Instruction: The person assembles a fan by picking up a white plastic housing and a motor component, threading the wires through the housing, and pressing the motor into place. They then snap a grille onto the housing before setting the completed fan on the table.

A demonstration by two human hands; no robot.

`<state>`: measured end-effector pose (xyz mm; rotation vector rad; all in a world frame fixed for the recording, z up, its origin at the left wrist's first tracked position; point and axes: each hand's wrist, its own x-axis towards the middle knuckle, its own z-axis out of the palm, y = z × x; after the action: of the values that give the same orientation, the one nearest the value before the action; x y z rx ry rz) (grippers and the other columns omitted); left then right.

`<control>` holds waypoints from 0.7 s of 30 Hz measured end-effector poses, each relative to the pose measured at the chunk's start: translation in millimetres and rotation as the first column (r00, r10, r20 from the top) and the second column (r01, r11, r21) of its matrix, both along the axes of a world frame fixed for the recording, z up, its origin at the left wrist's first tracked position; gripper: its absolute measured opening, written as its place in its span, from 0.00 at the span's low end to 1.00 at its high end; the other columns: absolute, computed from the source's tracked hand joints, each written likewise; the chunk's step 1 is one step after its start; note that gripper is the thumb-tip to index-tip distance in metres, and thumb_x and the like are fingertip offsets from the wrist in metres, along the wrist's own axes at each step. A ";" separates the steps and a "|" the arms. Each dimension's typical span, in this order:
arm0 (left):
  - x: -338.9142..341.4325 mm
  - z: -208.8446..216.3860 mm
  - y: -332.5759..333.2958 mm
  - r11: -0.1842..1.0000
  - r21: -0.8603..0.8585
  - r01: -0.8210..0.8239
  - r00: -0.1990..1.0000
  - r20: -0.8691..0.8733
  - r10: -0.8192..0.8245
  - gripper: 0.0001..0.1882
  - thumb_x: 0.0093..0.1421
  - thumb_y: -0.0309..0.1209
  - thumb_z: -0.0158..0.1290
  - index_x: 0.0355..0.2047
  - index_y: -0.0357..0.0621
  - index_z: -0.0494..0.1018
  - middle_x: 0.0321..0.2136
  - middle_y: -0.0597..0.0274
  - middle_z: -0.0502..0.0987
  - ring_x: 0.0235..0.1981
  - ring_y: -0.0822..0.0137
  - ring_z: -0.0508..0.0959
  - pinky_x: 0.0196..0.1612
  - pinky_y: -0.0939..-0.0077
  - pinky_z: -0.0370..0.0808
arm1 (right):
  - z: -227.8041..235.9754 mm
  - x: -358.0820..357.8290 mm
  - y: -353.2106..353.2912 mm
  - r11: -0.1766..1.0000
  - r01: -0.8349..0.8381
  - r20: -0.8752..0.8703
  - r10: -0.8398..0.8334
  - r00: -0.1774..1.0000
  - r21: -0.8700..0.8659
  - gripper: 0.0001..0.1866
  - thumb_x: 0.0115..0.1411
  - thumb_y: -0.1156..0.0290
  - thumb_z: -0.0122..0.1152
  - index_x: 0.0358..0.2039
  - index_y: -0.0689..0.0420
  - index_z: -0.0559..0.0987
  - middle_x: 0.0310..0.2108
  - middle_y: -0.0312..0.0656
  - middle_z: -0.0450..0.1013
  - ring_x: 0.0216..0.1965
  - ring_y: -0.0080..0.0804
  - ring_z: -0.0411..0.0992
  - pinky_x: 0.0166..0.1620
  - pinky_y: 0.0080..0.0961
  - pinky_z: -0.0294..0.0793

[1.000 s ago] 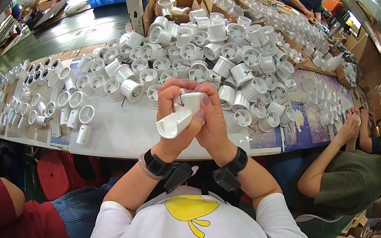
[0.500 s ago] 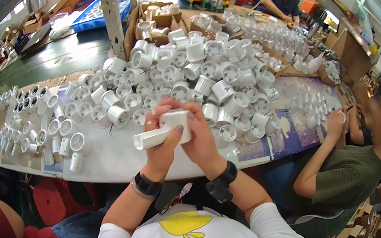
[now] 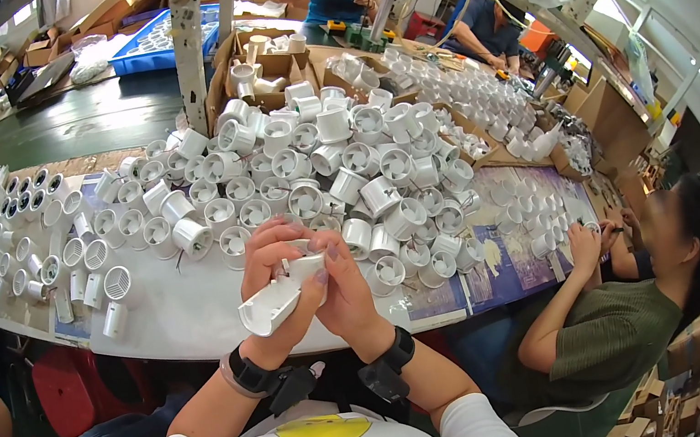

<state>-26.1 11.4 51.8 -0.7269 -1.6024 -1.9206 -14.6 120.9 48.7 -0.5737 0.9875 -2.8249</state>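
A white plastic shell (image 3: 271, 309) with a trough-shaped handle is held over the near part of the table. Its hollow inner side, with small ribs, faces up. My left hand (image 3: 270, 264) wraps round it, fingers curled over the far side and thumb along the handle. My right hand (image 3: 345, 291) grips the wider end from the right, thumb and fingers against it. Both hands partly hide that end. Just beyond my fingers begins a heap of white cylindrical fan housings (image 3: 381, 197), several with fan blades showing inside.
White tubes (image 3: 115, 320) and round grilles (image 3: 117, 282) stand on the table (image 3: 171, 309) at left. Cardboard boxes (image 3: 285, 66) of white parts lie behind the heap. A co-worker in green (image 3: 596, 330) sits at right handling a white ring; a person in red sits at left.
Both hands have tilted the white shell so its hollow inside now shows, where before its smooth outer wall faced up. The whole view has shifted slightly.
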 end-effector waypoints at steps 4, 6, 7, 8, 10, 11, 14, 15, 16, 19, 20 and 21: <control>0.9 1.9 -0.3 1.000 -0.011 -0.010 1.000 -0.008 0.010 0.16 0.51 0.22 0.57 0.40 0.43 0.66 0.46 0.54 0.70 0.56 0.53 0.66 0.61 0.56 0.61 | 7.0 3.5 -1.4 1.000 0.001 0.097 -0.004 0.995 0.028 0.07 0.70 0.67 0.44 0.45 0.51 0.70 0.60 0.42 0.60 0.61 0.36 0.60 0.62 0.35 0.61; 1.2 -2.5 1.8 0.985 0.171 0.033 0.992 0.115 -0.053 0.16 0.50 0.22 0.58 0.39 0.43 0.67 0.46 0.54 0.70 0.56 0.53 0.67 0.60 0.56 0.61 | -2.5 1.1 -5.8 0.996 0.033 0.015 -0.034 0.999 0.087 0.08 0.70 0.67 0.44 0.45 0.52 0.70 0.61 0.42 0.60 0.61 0.35 0.60 0.62 0.34 0.61; 1.9 -3.2 1.1 0.985 0.169 0.031 0.992 0.117 -0.051 0.16 0.50 0.22 0.58 0.39 0.43 0.67 0.46 0.54 0.70 0.56 0.53 0.67 0.60 0.56 0.61 | -6.2 1.2 -6.8 0.992 0.049 -0.023 -0.046 0.999 0.115 0.08 0.70 0.66 0.44 0.46 0.52 0.70 0.61 0.42 0.60 0.61 0.35 0.60 0.62 0.34 0.62; 2.3 -3.8 -0.3 0.991 0.132 0.016 0.995 0.100 -0.029 0.17 0.50 0.22 0.58 0.39 0.42 0.67 0.45 0.54 0.70 0.55 0.53 0.67 0.60 0.57 0.62 | -7.6 0.7 -5.6 0.992 0.047 -0.022 -0.045 0.999 0.113 0.08 0.70 0.66 0.44 0.46 0.52 0.70 0.61 0.42 0.60 0.61 0.35 0.60 0.62 0.34 0.62; 2.5 -5.1 -2.9 0.998 0.058 -0.017 0.998 0.066 0.013 0.17 0.49 0.22 0.59 0.39 0.42 0.67 0.45 0.54 0.70 0.55 0.53 0.67 0.59 0.57 0.62 | -9.1 -1.7 -0.8 0.994 0.019 -0.089 -0.010 0.996 0.105 0.09 0.70 0.66 0.44 0.47 0.51 0.69 0.60 0.43 0.60 0.61 0.34 0.59 0.62 0.33 0.61; 2.3 -6.0 -3.6 0.998 0.057 -0.018 0.998 0.068 0.014 0.17 0.49 0.22 0.59 0.39 0.42 0.67 0.45 0.54 0.70 0.55 0.53 0.67 0.59 0.57 0.62 | -9.0 -2.1 0.0 0.995 0.006 -0.123 0.006 0.992 0.102 0.09 0.70 0.65 0.44 0.48 0.51 0.69 0.60 0.43 0.60 0.61 0.33 0.59 0.62 0.33 0.61; -0.8 -9.7 -5.5 0.994 -0.044 -0.095 0.995 -0.045 0.093 0.19 0.48 0.24 0.61 0.40 0.42 0.67 0.46 0.53 0.70 0.55 0.52 0.67 0.59 0.58 0.62 | -7.6 -2.5 -3.2 0.993 0.031 -0.087 -0.021 0.996 0.116 0.10 0.70 0.65 0.44 0.48 0.51 0.69 0.59 0.43 0.61 0.59 0.32 0.61 0.61 0.32 0.63; -0.7 -9.3 -5.2 0.994 -0.046 -0.095 0.995 -0.045 0.093 0.19 0.48 0.24 0.61 0.40 0.42 0.67 0.46 0.53 0.70 0.55 0.52 0.67 0.59 0.58 0.62 | -7.4 -2.6 -3.8 0.991 0.044 -0.070 -0.036 0.997 0.124 0.10 0.71 0.64 0.43 0.48 0.51 0.69 0.58 0.43 0.62 0.59 0.31 0.62 0.60 0.32 0.64; -0.4 -8.2 -4.1 0.988 -0.107 -0.112 0.992 -0.064 0.106 0.21 0.49 0.26 0.61 0.43 0.42 0.66 0.47 0.53 0.69 0.56 0.53 0.66 0.59 0.58 0.61 | -7.7 -2.7 -2.7 0.992 0.044 -0.070 -0.036 0.997 0.122 0.10 0.71 0.64 0.43 0.48 0.51 0.69 0.58 0.43 0.62 0.59 0.31 0.62 0.60 0.32 0.64; 1.2 -5.8 -0.8 0.965 -0.222 -0.137 0.988 -0.102 0.117 0.25 0.52 0.30 0.63 0.48 0.42 0.64 0.49 0.53 0.68 0.57 0.54 0.64 0.61 0.57 0.59 | -4.1 -0.5 3.8 0.994 0.051 0.102 -0.060 0.993 0.095 0.12 0.71 0.61 0.42 0.50 0.51 0.67 0.54 0.41 0.65 0.54 0.30 0.66 0.56 0.31 0.68; 2.0 -4.8 -0.4 0.975 -0.197 -0.100 0.993 -0.083 0.085 0.30 0.51 0.35 0.64 0.50 0.42 0.63 0.50 0.52 0.67 0.57 0.54 0.64 0.61 0.58 0.59 | -2.8 -0.7 3.6 0.994 0.056 0.102 -0.065 0.993 0.095 0.12 0.71 0.61 0.42 0.50 0.51 0.67 0.54 0.41 0.65 0.54 0.30 0.66 0.56 0.31 0.68; 2.3 -3.9 0.0 0.983 -0.170 -0.063 0.996 -0.066 0.053 0.34 0.50 0.39 0.66 0.52 0.41 0.62 0.51 0.52 0.67 0.57 0.54 0.64 0.61 0.58 0.60 | 0.6 -0.7 2.6 0.997 0.043 0.116 -0.050 0.992 0.064 0.13 0.71 0.60 0.42 0.51 0.51 0.67 0.53 0.40 0.66 0.53 0.29 0.67 0.55 0.30 0.69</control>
<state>-23.8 11.4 47.9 -0.7917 -1.7468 -1.7181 -15.3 123.5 49.3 -0.3786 1.0741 -2.8192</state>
